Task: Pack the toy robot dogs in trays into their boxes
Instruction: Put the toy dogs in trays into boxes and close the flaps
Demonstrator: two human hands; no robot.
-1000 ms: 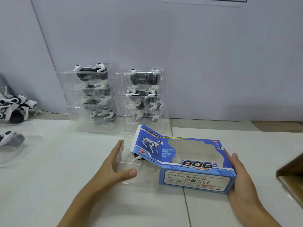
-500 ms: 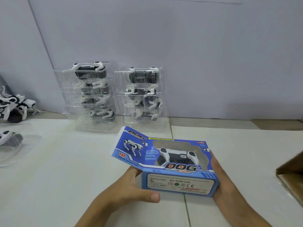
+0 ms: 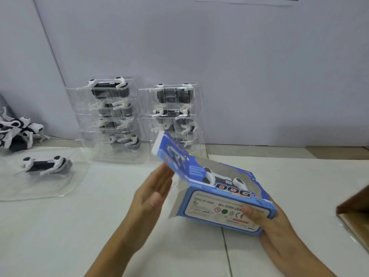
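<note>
Since the earlier frame the left hand (image 3: 154,193) has let go, fingers straight beside the flap; the right hand's (image 3: 273,222) grip holds the blue box (image 3: 223,198) — now tilted above the table (image 3: 60,236), toy dog (image 3: 223,179) apparently inside.

A toy packing station in a small workshop or factory. A plain white table (image 3: 60,226) stands against a bare grey partition wall (image 3: 239,66). At the far edge, two stacks of clear trays (image 3: 111,116) hold identical robot dogs; loose dogs (image 3: 18,132) lie far left. A printed retail box (image 3: 223,198) and a brown carton (image 3: 357,212) at right indicate batch packaging.
</note>
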